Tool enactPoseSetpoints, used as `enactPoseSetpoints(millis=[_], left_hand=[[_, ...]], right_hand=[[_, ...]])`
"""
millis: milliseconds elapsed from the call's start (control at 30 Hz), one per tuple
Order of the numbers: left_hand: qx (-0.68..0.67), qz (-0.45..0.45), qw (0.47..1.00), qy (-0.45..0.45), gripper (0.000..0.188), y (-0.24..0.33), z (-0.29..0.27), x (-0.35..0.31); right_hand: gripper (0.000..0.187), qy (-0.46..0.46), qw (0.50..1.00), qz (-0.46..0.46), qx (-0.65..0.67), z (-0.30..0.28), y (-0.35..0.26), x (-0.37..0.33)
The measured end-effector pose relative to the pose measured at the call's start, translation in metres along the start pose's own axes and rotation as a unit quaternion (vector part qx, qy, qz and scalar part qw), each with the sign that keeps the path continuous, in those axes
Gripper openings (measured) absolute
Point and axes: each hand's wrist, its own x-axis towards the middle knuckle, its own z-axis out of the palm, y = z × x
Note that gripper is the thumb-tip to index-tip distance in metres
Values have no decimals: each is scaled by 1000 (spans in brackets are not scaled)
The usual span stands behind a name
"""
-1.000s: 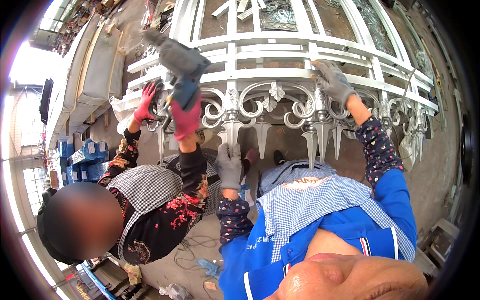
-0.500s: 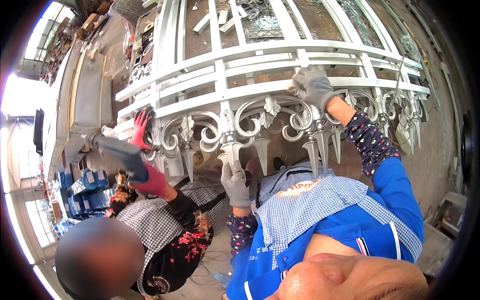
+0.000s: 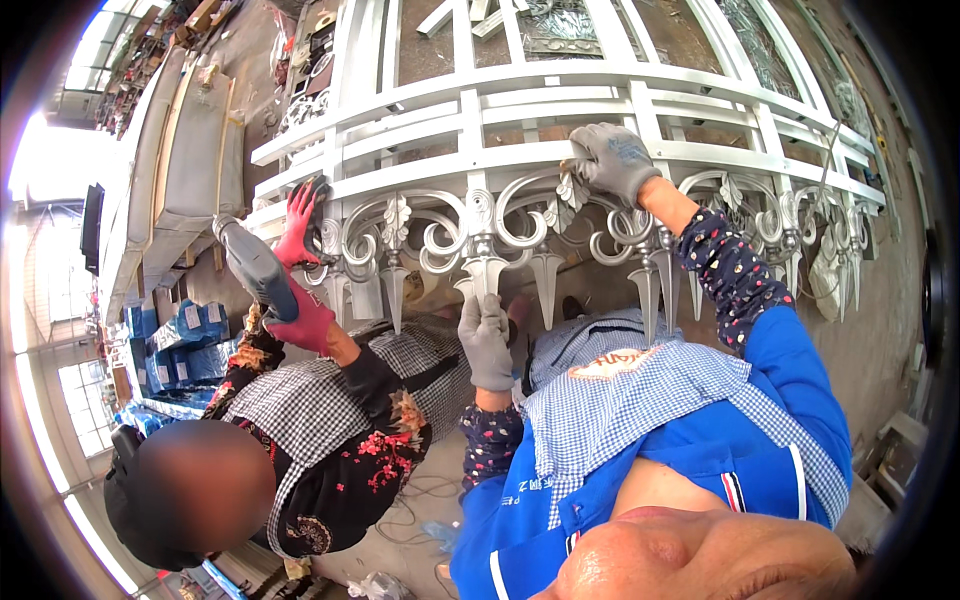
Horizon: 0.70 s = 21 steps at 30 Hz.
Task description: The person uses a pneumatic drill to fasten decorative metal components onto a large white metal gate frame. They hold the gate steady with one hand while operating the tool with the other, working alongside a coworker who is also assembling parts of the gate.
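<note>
The spear point (image 3: 484,275) juts from the near edge of the silver railing (image 3: 560,75), its tip pinched in the left hand (image 3: 486,345); a light, steady hold should keep it true. The right hand (image 3: 612,165) curls over the railing's nearest bar, its grip unclear. Toward the railing's left end, a co-worker's red-gloved hands (image 3: 298,228) and power tool (image 3: 252,265) crowd that side.
</note>
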Motion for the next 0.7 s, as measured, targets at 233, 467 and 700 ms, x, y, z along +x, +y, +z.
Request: enactPoseSetpoints(millis=[233,467,700], left_hand=[[0,-4,1000,12,23,-3,0,2],[1,5,1000,2,21,4,4,-1],[-1,0,1000,21,21,13,14,-8]], right_hand=[[40,-50,998,27,-13,-11,-12,5],[44,-93,994,62,19,-15,-22,20],[46,-108,990,86,32,-21,-25,20]])
